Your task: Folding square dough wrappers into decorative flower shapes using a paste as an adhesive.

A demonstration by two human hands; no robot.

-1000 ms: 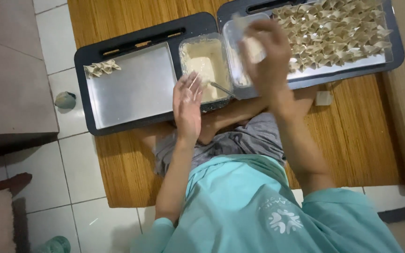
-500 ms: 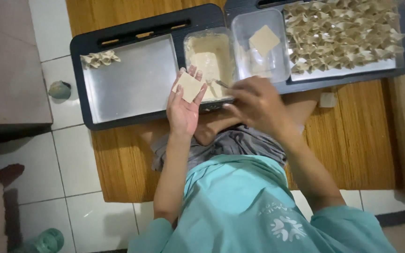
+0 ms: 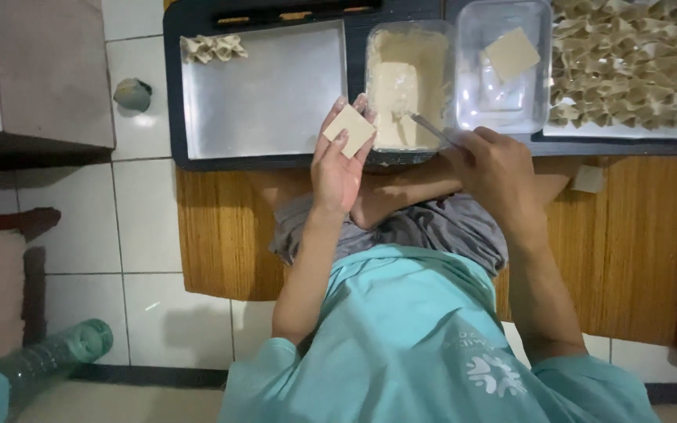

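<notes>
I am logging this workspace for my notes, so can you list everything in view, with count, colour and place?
Wrapper square: one, pale, on left palm.
Utensil: one, thin, metal, in right hand.
Filling tub: one, clear, cream filling, centre.
Wrapper tub: one, clear, right of it.
Steel tray: one, silver, left.
Folded dumplings: few, pale, tray corner.
Dumpling batch: many, pale, far right.
Mat: one, brown, floor.
Bottle: one, green, lower left.
Left hand: open.
Right hand: closed.

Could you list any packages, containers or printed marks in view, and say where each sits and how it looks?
Filling tub: clear rectangular, pale paste, ahead of left hand.
Wrapper tub: clear, one square sheet, right of it.
Bottle: green plastic, lying lower left.
Shirt print: white emblem on teal.
</notes>
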